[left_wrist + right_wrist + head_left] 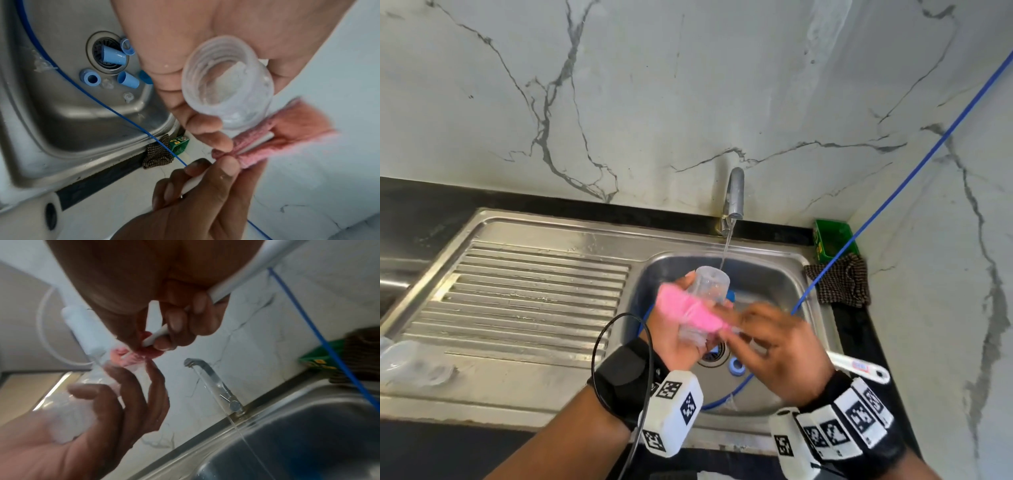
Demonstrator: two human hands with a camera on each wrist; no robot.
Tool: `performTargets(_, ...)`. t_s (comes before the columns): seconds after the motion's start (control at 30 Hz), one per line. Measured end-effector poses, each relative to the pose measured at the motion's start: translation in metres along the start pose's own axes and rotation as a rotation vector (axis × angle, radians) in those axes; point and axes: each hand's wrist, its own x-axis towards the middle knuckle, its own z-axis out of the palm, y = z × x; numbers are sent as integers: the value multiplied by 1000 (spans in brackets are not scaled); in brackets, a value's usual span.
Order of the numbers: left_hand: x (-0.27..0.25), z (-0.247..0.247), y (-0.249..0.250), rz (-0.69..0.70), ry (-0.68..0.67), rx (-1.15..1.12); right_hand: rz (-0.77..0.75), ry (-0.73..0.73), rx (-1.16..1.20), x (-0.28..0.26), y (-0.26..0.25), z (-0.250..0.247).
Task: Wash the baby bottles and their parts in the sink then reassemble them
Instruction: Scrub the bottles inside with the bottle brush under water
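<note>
My left hand (674,342) grips a clear baby bottle (712,284) over the sink basin (774,277), with the threaded mouth (226,84) towards my wrist. My right hand (780,349) pinches the white handle (859,366) of a bottle brush. Its pink sponge head (688,310) lies against the outside of the bottle, blurred by motion. The tap (734,195) runs a thin stream just behind the bottle. On the sink floor by the drain lie blue caps (114,56), a blue ring (90,78) and clear nipples (128,96).
A ribbed steel drainboard (534,294) lies to the left, with clear plastic parts (404,359) at its near left corner. A green box (832,241) and a checked cloth (840,282) sit right of the sink. A blue cable (893,192) crosses the basin.
</note>
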Motion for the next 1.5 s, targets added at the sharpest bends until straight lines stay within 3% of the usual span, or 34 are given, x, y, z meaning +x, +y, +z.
performTargets(0.1,1,0,0,-48,26,59,186,150,15,7,4,-4)
performTargets(0.2,0,-4,2,-46,78,32,-3,-3,80,-2,-10,4)
performTargets(0.23,0,-6,2,-43,72,53,-2,-20,74,-3,-10,5)
performTargets(0.37,3,-14,4,-70,27,128,237,184,30,6,1,2)
performTargets(0.5,3,-17,4,-58,24,54,121,23,83,-3,-11,8)
performTargets(0.57,0,-12,3,-89,-74,69,238,129,35,-1,-5,5)
performTargets(0.63,3,-9,-3,-75,-22,111,294,194,4,0,-5,4)
performTargets(0.67,0,-3,-9,-58,-44,127,251,146,32,-1,-9,7)
performTargets(0.73,-5,3,-11,142,-166,95,142,21,100,-8,-16,11)
performTargets(0.77,-10,10,-12,62,-118,6,135,18,80,-10,-13,9)
performTargets(0.8,-4,11,-9,132,-17,206,180,71,46,-9,-7,5)
performTargets(0.87,4,1,-11,-114,-124,159,324,229,-30,-5,5,-3)
performTargets(0.9,3,0,-7,-114,-145,130,339,248,-39,-5,8,-4)
performTargets(0.97,5,0,-7,-33,-107,99,202,147,31,-9,2,-1)
performTargets(1.03,4,4,-12,-7,4,114,104,33,111,-13,-3,-4)
performTargets(1.17,3,9,-16,-61,-22,169,328,204,39,-10,14,-15)
performTargets(1.3,-2,11,-21,-79,28,115,148,3,163,-18,1,-6)
performTargets(1.43,0,13,-21,-127,58,156,349,199,158,-13,15,-12)
performTargets(1.5,1,13,-24,-107,124,101,240,133,166,-15,7,-8)
